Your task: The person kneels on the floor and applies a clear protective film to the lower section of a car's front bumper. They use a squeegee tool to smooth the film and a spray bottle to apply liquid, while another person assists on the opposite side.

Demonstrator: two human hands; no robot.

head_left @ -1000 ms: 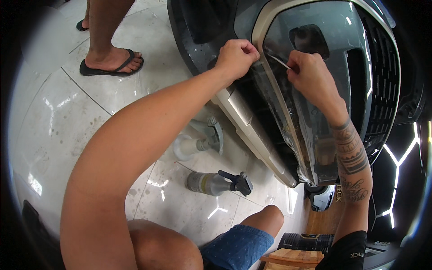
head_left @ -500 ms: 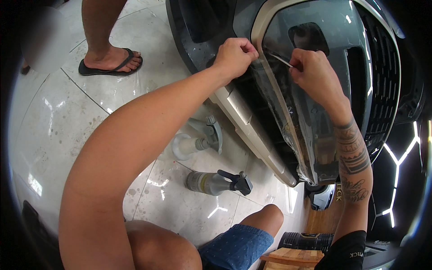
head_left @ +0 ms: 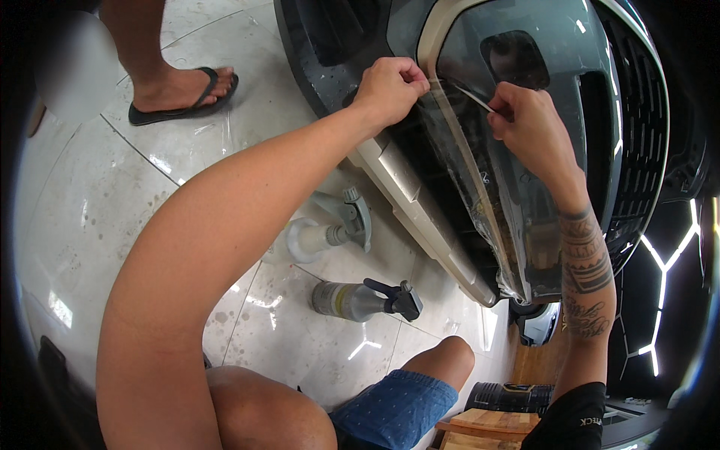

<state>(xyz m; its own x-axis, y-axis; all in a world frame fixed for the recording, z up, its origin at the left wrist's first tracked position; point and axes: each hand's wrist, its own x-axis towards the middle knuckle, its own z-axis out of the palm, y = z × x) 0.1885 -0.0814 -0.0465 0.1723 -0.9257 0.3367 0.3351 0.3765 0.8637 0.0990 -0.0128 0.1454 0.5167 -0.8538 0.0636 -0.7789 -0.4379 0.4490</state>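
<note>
A dark green-grey car bumper (head_left: 551, 154) with a beige trim strip (head_left: 429, 45) fills the upper right. Clear film (head_left: 469, 161) hangs in wrinkles along the bumper's lower edge, bunched at its near end. My left hand (head_left: 391, 91) is closed in a pinch at the trim, apparently on the film's edge. In my right hand (head_left: 529, 135) is a thin, pale blade-like tool (head_left: 474, 99), held between thumb and fingers. Its tip points up and left toward the trim, close to my left fingertips. Whether the tip touches the film, I cannot tell.
Two spray bottles are on the tiled floor: a whitish one (head_left: 311, 238) under my left forearm and a grey one (head_left: 349, 301) with a dark trigger. Another person's foot in a black flip-flop (head_left: 184, 97) stands at upper left. A wooden stool-like piece (head_left: 487, 426) is at lower right.
My right hand and the thin tool have moved slightly right and down, away from my left fingers. My left hand keeps its pinch. The other person's leg has shifted a little left.
</note>
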